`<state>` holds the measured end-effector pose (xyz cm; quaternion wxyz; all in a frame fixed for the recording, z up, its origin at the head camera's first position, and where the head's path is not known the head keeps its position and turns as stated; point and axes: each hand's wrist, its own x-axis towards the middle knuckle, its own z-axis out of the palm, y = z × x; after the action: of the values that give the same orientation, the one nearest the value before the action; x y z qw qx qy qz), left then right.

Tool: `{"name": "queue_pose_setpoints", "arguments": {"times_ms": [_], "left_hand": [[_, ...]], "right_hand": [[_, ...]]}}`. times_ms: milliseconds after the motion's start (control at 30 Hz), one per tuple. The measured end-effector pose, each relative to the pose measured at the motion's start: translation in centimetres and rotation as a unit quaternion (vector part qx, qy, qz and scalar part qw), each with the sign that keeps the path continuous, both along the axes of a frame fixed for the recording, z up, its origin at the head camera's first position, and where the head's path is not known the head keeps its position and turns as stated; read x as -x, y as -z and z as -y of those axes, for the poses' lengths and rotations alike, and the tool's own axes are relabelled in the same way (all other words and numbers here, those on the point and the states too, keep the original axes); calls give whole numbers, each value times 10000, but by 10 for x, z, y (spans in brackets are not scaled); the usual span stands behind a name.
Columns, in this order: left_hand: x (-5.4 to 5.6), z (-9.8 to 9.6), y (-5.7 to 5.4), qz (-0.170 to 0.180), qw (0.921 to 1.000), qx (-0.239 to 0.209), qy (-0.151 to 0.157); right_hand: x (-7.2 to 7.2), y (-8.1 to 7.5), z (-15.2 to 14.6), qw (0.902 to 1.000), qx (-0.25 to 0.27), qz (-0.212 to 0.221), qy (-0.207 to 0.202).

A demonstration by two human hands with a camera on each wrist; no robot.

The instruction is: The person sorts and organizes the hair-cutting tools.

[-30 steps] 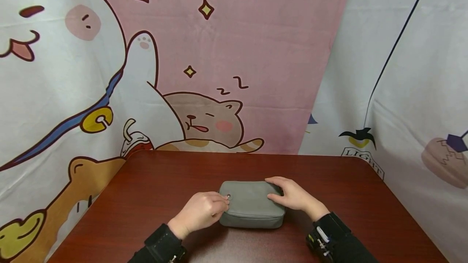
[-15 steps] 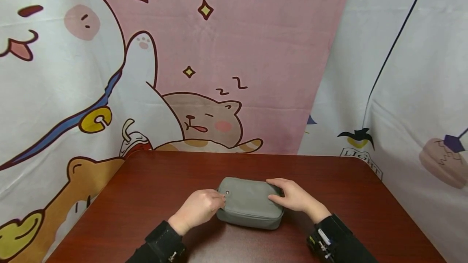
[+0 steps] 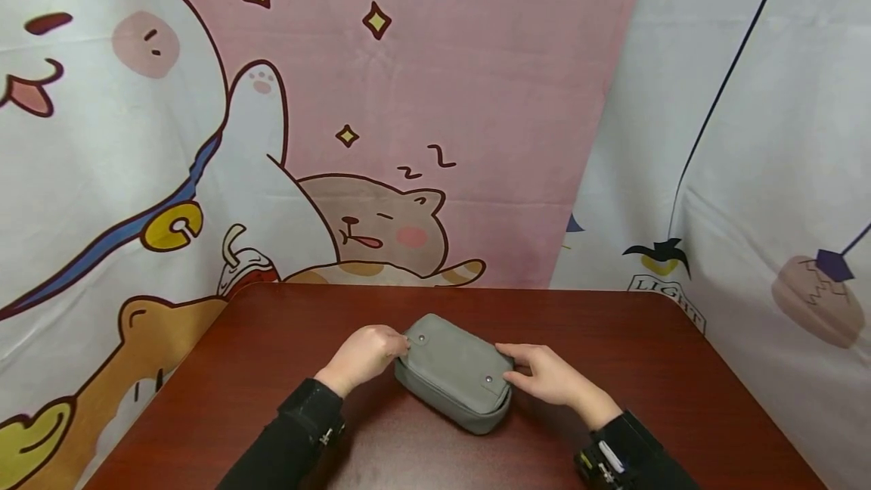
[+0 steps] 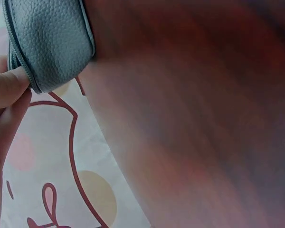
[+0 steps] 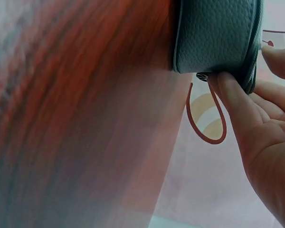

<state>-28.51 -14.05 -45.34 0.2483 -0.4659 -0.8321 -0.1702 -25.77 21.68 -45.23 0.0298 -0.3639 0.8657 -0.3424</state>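
A grey-green zippered pouch [image 3: 454, 373] lies turned slantwise on the table, two metal snaps showing on its top. My left hand [image 3: 367, 358] pinches the pouch's far left end; in the left wrist view its thumb [image 4: 14, 80] presses beside the zipper [image 4: 19, 52]. Whether a zipper pull is between those fingers is hidden. At the right end, my right hand [image 3: 554, 376] touches the pouch with extended fingers, thumb and forefinger apart. The right wrist view shows a fingertip against the pouch's end [image 5: 216, 38], next to a small dark metal piece [image 5: 202, 76].
The reddish-brown wooden table [image 3: 272, 354] extends around the pouch on all sides. Behind its far edge hangs a pink and white cartoon cloth [image 3: 476, 97]. Dark sleeves with wrist-worn gear cover both forearms.
The pouch has rotated clockwise, its left end moving away and its right end coming nearer. My left hand has travelled forward with it; the right hand has shifted slightly at the right end.
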Motion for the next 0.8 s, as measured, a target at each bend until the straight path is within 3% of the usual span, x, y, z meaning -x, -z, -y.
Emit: {"name": "queue_pose_setpoints", "arguments": {"times_ms": [100, 300, 500, 700, 800], "left_hand": [[6, 2, -1, 119, 9998, 102, -129], [15, 5, -3, 17, 9990, 241, -368], [19, 6, -4, -79, 9978, 338, -570], [22, 7, -3, -223, 9962, 442, -717], [23, 7, -4, -239, 9950, 554, -799]], "right_hand": [[-5, 0, 2, 9999, 51, 97, -115], [-14, -2, 7, 9994, 41, 216, -277], [-22, -5, 13, 9992, -6, 179, -365], [-28, -7, 16, 9978, 68, 448, -480], [-29, -8, 16, 9985, -85, 322, -424]]}}
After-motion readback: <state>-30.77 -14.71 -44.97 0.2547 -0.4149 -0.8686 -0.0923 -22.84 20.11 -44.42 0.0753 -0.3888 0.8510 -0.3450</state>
